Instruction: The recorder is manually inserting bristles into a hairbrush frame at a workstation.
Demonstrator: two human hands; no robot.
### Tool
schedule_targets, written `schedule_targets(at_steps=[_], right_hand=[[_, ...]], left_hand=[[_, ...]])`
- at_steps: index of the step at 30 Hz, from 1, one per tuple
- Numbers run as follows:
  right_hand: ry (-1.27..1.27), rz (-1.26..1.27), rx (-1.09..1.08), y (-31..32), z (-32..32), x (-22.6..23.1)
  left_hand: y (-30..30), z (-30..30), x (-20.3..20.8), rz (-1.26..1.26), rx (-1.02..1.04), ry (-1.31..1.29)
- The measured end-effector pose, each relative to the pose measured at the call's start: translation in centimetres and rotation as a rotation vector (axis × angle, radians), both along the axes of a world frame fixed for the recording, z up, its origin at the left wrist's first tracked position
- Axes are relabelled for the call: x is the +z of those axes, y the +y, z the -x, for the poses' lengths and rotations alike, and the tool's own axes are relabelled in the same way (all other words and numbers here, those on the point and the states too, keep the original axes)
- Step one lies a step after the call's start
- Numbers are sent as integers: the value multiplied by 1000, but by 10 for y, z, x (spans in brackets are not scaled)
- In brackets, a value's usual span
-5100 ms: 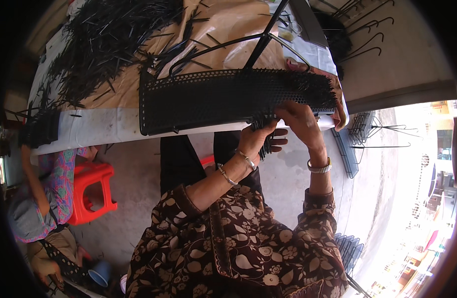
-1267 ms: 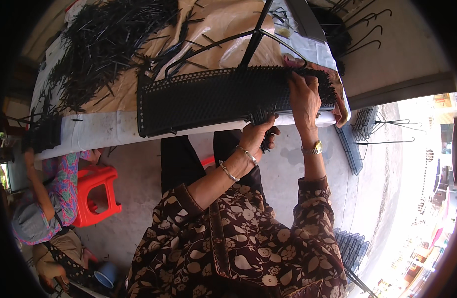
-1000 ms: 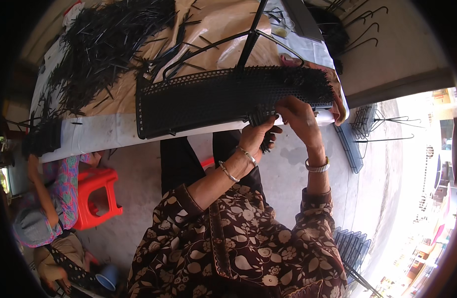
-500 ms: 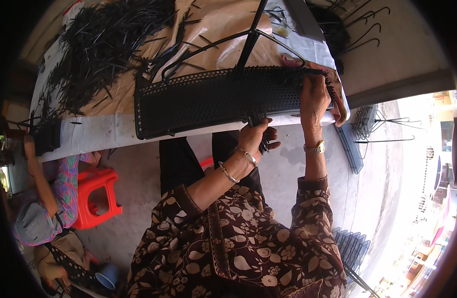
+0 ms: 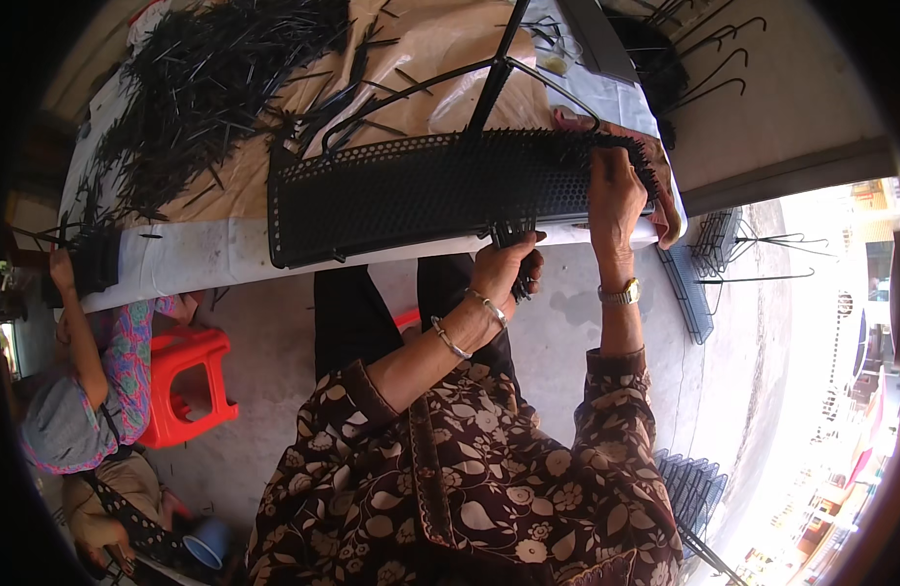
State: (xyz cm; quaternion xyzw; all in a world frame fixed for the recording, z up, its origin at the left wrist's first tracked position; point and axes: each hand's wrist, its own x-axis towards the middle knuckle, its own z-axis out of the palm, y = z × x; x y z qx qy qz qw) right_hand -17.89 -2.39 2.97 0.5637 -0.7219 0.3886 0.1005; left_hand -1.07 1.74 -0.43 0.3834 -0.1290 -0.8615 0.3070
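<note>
A long black perforated rack (image 5: 391,210) with a bent wire frame (image 5: 411,96) rising from its far side rests on the table's near edge. Short black spikes stand in several of its holes, densest at the right end. My left hand (image 5: 504,266) is closed round a bundle of thin black spikes (image 5: 514,230), just in front of the rack's near edge. Over the rack's right end is my right hand (image 5: 616,200), its fingers bent and pressed together among the spikes; what they pinch is hidden.
A large heap of black spikes (image 5: 215,88) covers the table's far left, on brown paper (image 5: 450,93). Another person (image 5: 128,361) is at the left, beside a red plastic stool (image 5: 191,391). Black wire racks (image 5: 689,288) lie on the floor at right.
My right hand has shifted slightly at the rack's right end. The fingers of my left hand have curled closer round the bundle. The person at the left has moved an arm a little.
</note>
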Motion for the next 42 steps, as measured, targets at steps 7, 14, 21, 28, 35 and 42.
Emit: schedule_targets(at_steps=[7,14,21,28,35,42], right_hand=[[140,-116,-21,-3,-1,-7],[168,-227,-27,0,-3,-4],[-74,-269,238,19,-12,2],[-532,-411,271,19,-20,21],[-52,181,134,-28,-20,12],[11,14,86,-47,-18,-14]], left_hand=[[2,1,-1,3,36,17],[3,1,0,13,34,-6],[1,-3,-3,49,24,-8],[-6,-2,9,-62,11,-7],[-6,3,-8,17,-7,31],[-4,1,-2,-6,-17,-29]])
